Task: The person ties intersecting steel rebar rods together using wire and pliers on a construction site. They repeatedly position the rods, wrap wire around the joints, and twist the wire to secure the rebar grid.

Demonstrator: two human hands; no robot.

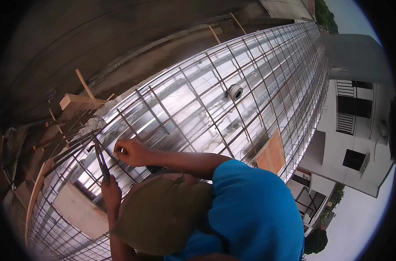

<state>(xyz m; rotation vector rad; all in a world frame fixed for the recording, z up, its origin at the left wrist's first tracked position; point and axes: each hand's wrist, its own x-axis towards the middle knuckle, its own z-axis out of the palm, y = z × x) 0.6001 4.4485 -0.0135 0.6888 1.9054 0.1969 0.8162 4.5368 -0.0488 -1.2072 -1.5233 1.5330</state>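
Note:
Neither of my hands shows for certain; a strip of skin at the lower edge cannot be told as mine or another's. A co-worker in an olive cap and blue shirt bends over a grid of steel rebar. One of that person's hands grips dark long-handled pincers, their jaws against bars near the deck edge. The other hand is held above the bars with curled fingers; whether it holds tie wire is too small to tell.
Shiny ribbed metal decking lies beneath the rebar. A plywood piece rests at the right, another board at the lower left. A round fitting stands amid the grid. Timber juts past the edge; a white building rises beyond.

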